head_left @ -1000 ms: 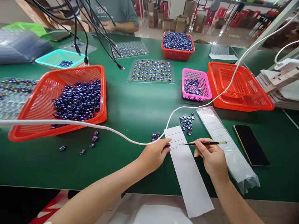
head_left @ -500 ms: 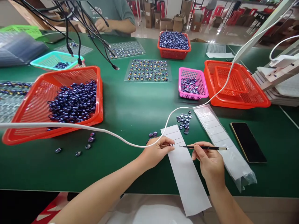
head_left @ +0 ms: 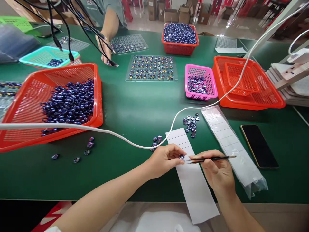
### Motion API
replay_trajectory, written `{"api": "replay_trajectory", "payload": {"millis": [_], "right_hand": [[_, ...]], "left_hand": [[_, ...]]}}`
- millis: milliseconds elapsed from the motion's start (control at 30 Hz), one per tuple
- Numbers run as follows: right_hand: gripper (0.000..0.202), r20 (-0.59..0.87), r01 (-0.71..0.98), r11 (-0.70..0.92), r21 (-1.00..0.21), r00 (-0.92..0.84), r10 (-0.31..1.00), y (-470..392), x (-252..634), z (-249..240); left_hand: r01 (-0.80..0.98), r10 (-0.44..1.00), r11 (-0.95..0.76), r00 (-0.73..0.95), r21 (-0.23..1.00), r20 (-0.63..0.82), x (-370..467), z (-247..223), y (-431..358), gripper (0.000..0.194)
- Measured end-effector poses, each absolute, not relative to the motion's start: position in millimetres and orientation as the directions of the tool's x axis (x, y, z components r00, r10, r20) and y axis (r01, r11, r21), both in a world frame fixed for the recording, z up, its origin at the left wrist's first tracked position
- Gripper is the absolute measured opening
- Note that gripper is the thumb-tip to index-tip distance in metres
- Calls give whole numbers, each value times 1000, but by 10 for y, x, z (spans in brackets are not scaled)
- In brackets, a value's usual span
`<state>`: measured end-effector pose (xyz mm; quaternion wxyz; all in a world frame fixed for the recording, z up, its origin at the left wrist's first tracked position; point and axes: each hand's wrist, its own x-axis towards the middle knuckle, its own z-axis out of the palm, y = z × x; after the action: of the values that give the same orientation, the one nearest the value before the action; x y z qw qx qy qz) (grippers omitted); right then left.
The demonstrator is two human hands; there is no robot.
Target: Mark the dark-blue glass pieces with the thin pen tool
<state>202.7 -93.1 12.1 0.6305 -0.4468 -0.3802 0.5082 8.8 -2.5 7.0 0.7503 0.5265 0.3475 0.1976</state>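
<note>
My left hand [head_left: 166, 160] pinches a small shiny dark oval piece [head_left: 182, 157] between thumb and fingertips. Black tweezers [head_left: 223, 158] lie in the grip of my right hand [head_left: 218, 170], their tips pointing left close to that piece. Whether the tips hold anything is too small to tell. Both hands are over a white paper strip [head_left: 196, 193] with ruled lines at its far end. Similar loose oval pieces [head_left: 192, 124] lie right of the strip's far end, and another small cluster [head_left: 156, 141] sits to its left.
A white cable [head_left: 116, 132] crosses the table before my hands. Red basket [head_left: 98, 106] of dark pieces at left; pink basket [head_left: 213, 85], nested red baskets [head_left: 270, 96], wrapped strips [head_left: 231, 145] and phone [head_left: 259, 146] at right. A clear tray [head_left: 151, 68] lies ahead. A co-worker's hand [head_left: 105, 48] is opposite.
My left hand has turned so the oval piece now shows at its fingertips, and the tweezers' tips have come close to it. The co-worker's hand has reached down to the table.
</note>
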Motion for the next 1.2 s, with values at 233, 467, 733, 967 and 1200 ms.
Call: {"api": "replay_trajectory", "payload": {"millis": [233, 467, 733, 967, 1200], "right_hand": [[12, -32, -293, -15, -956, 53, 998, -962, 2017, 38], [10, -52, -321, -35, -946, 45, 998, -947, 1995, 88], [9, -66, -294, -33, -955, 103, 993, -942, 1985, 78], [8, -71, -244, -12, -970, 231, 970, -922, 1993, 110], [12, -24, 71, -67, -995, 489, 872, -983, 1991, 115]], "left_hand": [[5, 657, 332, 717, 943, -235, 89, 89, -84, 26], [0, 651, 397, 704, 918, -282, 117, 88, -76, 18], [72, 614, 343, 738, 937, -282, 97, 63, -94, 26], [93, 645, 361, 694, 928, -321, 98, 76, -66, 25], [-11, 634, 518, 677, 856, -375, 99, 105, -4, 29]]}}
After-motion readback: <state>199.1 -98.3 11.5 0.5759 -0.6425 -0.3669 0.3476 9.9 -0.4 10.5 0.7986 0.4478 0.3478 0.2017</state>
